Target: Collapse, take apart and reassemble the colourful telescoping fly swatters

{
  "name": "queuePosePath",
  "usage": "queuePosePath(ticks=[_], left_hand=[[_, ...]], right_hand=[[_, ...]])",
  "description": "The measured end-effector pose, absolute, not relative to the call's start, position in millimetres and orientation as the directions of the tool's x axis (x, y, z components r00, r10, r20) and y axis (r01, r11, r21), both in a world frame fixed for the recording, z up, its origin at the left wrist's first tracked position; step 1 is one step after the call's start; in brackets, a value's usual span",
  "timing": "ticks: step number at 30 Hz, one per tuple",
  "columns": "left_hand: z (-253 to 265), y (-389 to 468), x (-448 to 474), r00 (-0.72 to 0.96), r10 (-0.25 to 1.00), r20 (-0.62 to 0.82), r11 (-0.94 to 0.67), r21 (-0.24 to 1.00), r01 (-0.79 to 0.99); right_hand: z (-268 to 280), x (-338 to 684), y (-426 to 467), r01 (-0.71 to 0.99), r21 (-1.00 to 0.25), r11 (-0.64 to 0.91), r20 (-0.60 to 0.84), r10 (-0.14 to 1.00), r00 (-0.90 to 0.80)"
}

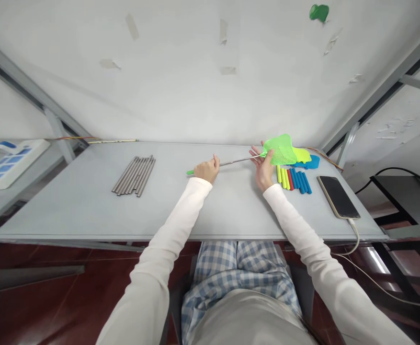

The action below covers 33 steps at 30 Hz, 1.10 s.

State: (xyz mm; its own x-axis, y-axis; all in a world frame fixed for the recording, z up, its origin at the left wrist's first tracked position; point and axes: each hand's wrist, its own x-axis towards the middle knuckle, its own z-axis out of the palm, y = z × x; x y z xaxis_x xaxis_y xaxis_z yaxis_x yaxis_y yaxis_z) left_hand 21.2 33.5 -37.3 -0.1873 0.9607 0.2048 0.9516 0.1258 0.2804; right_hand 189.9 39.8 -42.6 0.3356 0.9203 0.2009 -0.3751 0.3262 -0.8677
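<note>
A green fly swatter [280, 148] with a thin metal rod is held just above the table, lying crosswise between my hands. My left hand [207, 170] is closed around its handle end, and a green tip pokes out on the far side of the fist. At the neck, my right hand [264, 167] grips the mesh head's base, thumb in front and fingers spread behind the rod. Beyond the head lie a yellow swatter head [302, 155] and a blue one [312, 162], partly covered. Short coloured handles [294, 180] in yellow, red and blue sit in a row near my right wrist.
Several metal rods [134, 176] lie side by side on the left of the grey table [87, 215]. A phone [338, 196] with a white charging cable [355, 235] rests at the right edge. The wall [181, 96] rises behind; metal frame bars [385, 96] flank both sides.
</note>
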Motion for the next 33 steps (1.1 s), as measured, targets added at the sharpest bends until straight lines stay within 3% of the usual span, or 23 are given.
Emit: queuePosePath(ticks=[11,14,18,22,27,33], left_hand=[[-37,24,41,-0.003,0.971,0.24,-0.095,0.395,0.914],[-38,23,41,0.14,0.946,0.292,-0.26,0.427,0.866],[-42,23,43,0.3,0.907,0.296,-0.401,0.381,0.833],[-39,25,46,0.335,0.908,0.252,-0.398,0.264,0.879],[-36,30,32,0.349,0.907,0.235,-0.382,0.11,0.918],[-39,43,-19,0.308,0.921,0.24,-0.343,0.124,0.931]], right_hand=[[-38,157,20,-0.359,-0.907,0.22,0.216,0.975,0.054],[-42,160,22,-0.36,-0.904,0.229,0.238,0.971,0.018],[-45,161,24,-0.292,-0.925,0.241,0.25,0.968,0.008],[-46,164,30,-0.234,-0.937,0.261,0.256,0.965,0.051],[-42,197,50,-0.34,-0.907,0.249,0.175,0.956,0.235],[-34,268,74,-0.464,-0.825,0.321,0.011,0.832,0.555]])
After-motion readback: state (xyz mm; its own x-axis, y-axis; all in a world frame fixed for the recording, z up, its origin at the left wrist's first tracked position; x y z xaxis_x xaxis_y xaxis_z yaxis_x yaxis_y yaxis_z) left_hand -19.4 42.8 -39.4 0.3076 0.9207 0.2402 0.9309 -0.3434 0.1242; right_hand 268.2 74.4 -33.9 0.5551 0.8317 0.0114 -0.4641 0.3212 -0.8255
